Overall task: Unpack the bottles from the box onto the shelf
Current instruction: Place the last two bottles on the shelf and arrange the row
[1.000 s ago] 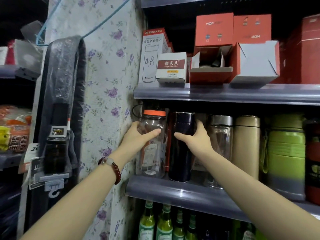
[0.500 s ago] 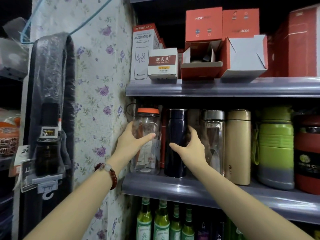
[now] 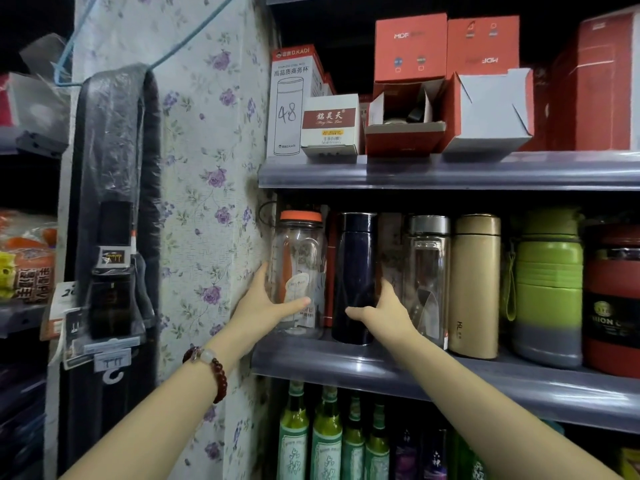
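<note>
A clear bottle with an orange lid (image 3: 300,258) stands at the left end of the grey middle shelf (image 3: 381,365). My left hand (image 3: 266,303) wraps its lower part, thumb across the front. Beside it stands a dark navy flask (image 3: 356,265); my right hand (image 3: 388,315) grips its lower right side, thumb in front. Right of them stand a clear glass bottle with a silver lid (image 3: 428,265), a gold flask (image 3: 476,285) and a green bottle (image 3: 549,285). An open red box (image 3: 403,123) lies on the upper shelf (image 3: 450,171).
A floral-papered wall panel (image 3: 207,202) borders the shelf on the left. Red and white boxes (image 3: 485,112) crowd the upper shelf. A red jar (image 3: 613,299) stands at the far right. Green glass bottles (image 3: 325,434) fill the shelf below. A plastic-wrapped black item (image 3: 114,202) hangs left.
Both hands have slid lower on their bottles, from near the tops to the lower halves. The bottles stay standing on the shelf. The view has shifted slightly.
</note>
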